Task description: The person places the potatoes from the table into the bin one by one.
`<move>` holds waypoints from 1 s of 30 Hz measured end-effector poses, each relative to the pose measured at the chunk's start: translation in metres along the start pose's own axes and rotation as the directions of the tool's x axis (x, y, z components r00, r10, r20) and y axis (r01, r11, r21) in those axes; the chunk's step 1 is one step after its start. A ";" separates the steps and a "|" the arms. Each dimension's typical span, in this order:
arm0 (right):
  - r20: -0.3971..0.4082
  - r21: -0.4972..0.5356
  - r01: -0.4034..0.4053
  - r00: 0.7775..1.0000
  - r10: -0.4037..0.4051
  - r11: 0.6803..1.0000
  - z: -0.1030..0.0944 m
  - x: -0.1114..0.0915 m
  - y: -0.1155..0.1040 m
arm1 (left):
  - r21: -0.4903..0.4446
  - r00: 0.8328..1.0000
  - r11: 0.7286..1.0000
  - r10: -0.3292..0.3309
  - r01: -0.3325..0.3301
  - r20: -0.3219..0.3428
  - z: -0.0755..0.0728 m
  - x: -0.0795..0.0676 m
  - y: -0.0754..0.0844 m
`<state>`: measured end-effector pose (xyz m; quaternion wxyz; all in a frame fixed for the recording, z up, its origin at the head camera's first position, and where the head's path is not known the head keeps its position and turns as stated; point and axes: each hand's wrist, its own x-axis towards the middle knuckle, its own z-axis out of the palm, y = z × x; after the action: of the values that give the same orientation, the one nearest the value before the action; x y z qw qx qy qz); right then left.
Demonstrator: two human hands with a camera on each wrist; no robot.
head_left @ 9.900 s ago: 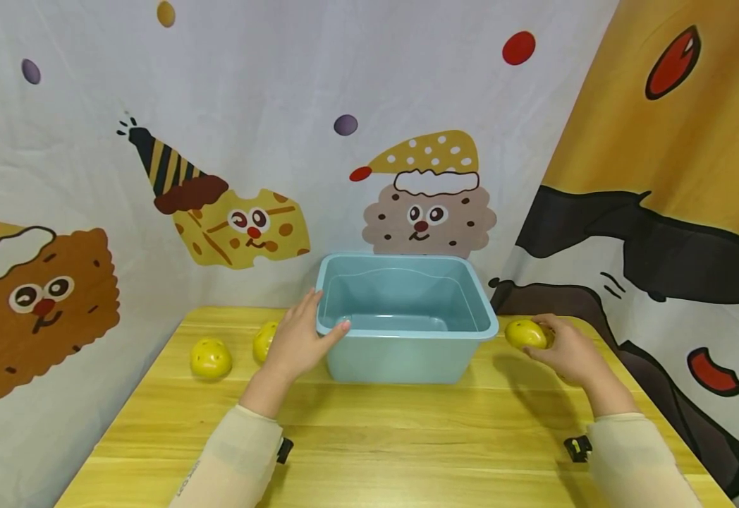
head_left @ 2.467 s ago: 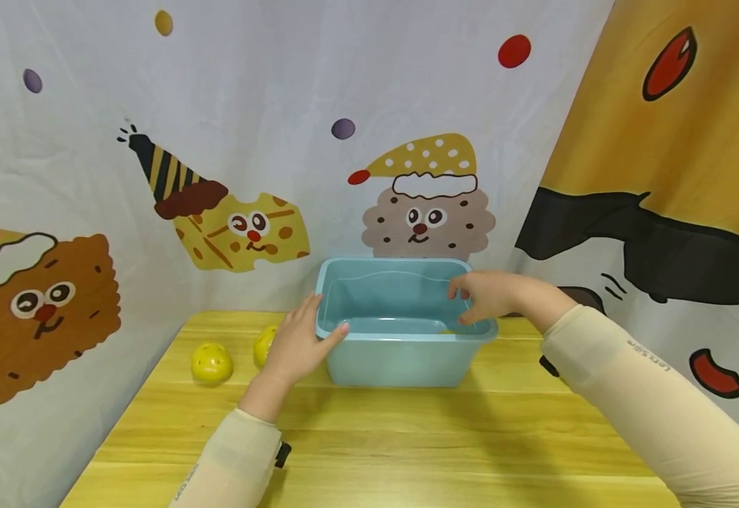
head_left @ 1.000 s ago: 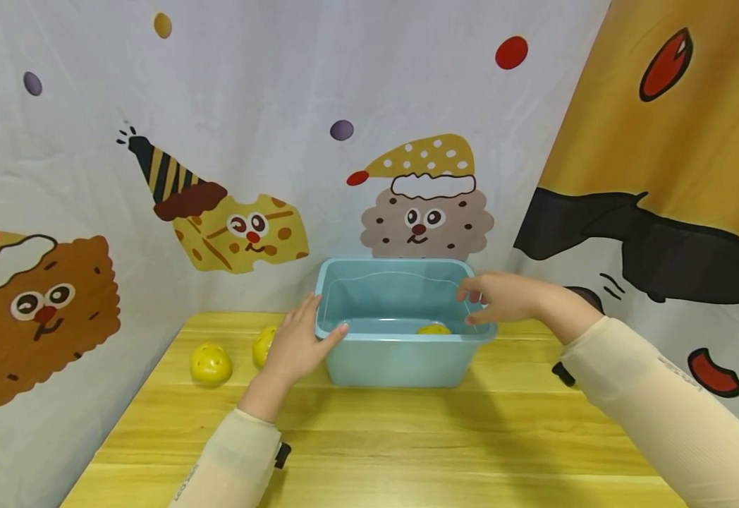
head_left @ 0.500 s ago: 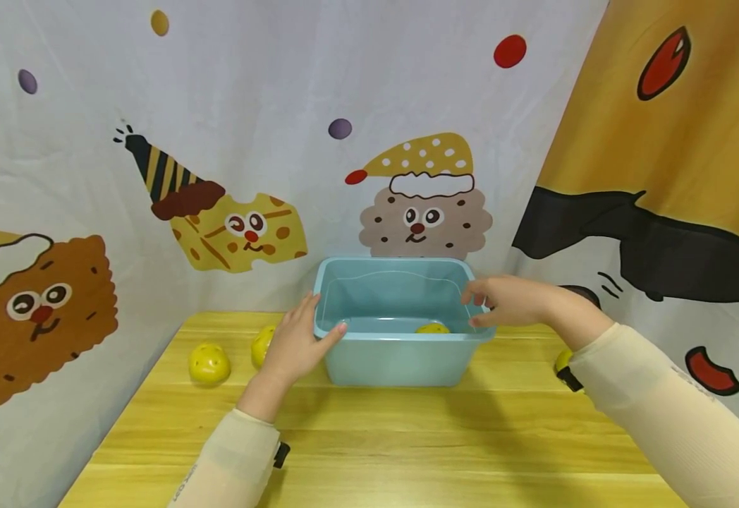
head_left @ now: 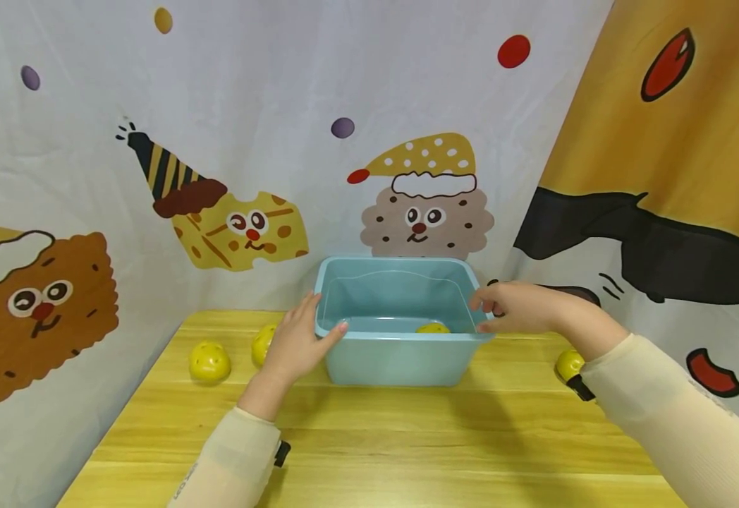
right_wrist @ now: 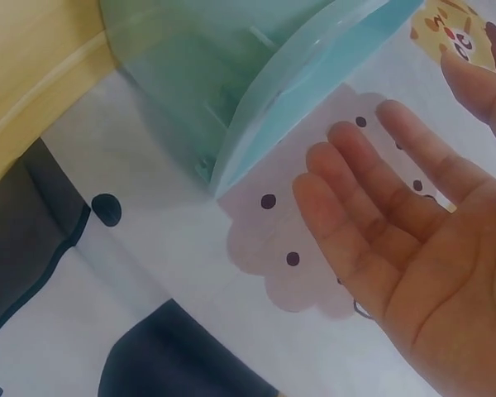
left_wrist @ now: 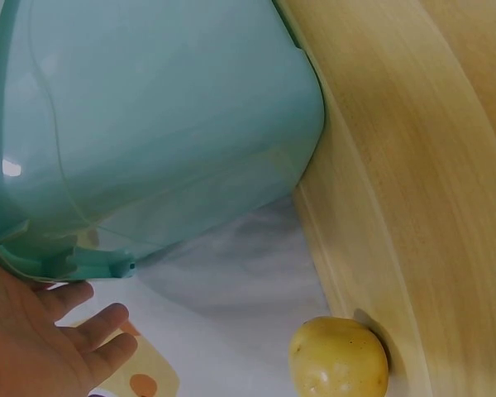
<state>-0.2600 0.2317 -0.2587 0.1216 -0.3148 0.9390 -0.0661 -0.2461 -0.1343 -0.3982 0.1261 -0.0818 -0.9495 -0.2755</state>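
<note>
A light-blue plastic bin (head_left: 401, 361) stands on the table, with one yellow potato (head_left: 433, 329) lying inside near its front wall. My left hand (head_left: 298, 343) rests at the bin's front left corner, thumb over the rim and fingers loosely extended along the outside, as the left wrist view shows. My right hand (head_left: 514, 307) hovers at the right rim, fingers spread and loosely bent, holding nothing; its bare palm shows in the right wrist view. Left of the bin lie two more potatoes, one farther out (head_left: 209, 362) and one partly behind my left hand (head_left: 263, 345).
Another potato (head_left: 569, 365) lies on the table's right side beside my right sleeve, partly covered by the black wrist strap piece (head_left: 580, 387). A cartoon-printed curtain (head_left: 249, 92) hangs behind the wooden table (head_left: 376, 444).
The potato formerly in my right hand at the right is now in the bin. That hand has drawn back rightward, from inside the bin to its rim, uncovering the potato by the sleeve.
</note>
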 end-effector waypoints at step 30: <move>-0.044 0.025 -0.046 0.998 0.047 0.999 0.013 -0.029 0.012 | 0.010 1.000 1.000 0.004 -0.004 -0.005 0.000 0.000 0.000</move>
<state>-0.2413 0.2579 -0.2683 0.1061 -0.2898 0.9477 -0.0814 -0.2465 -0.1349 -0.3981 0.1296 -0.0823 -0.9503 -0.2709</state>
